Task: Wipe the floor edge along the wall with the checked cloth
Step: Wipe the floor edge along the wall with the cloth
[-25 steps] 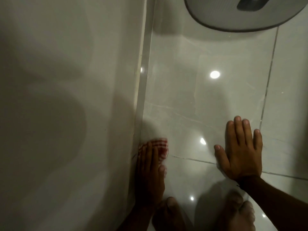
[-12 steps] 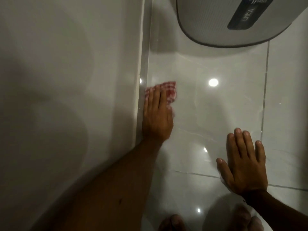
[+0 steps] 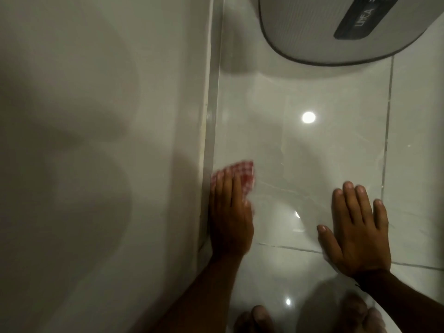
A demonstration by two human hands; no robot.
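A red-and-white checked cloth [image 3: 242,175] lies flat on the glossy white floor tiles, right against the floor edge [image 3: 211,131] where the pale wall [image 3: 96,140] meets the floor. My left hand [image 3: 229,212] presses down on the cloth with its fingers together and pointing away from me; only the cloth's far end shows beyond the fingertips. My right hand [image 3: 358,227] rests flat on the tiles to the right, fingers spread, holding nothing.
A grey rounded appliance [image 3: 312,27] with a dark label stands on the floor at the top right. Grout lines [image 3: 386,131] cross the tiles. My bare feet [image 3: 259,318] show at the bottom edge. Ceiling lights reflect in the floor.
Between the two earlier frames my left hand slid the cloth away along the wall edge; since then it has drawn the cloth back toward me. My right hand has stayed planted.
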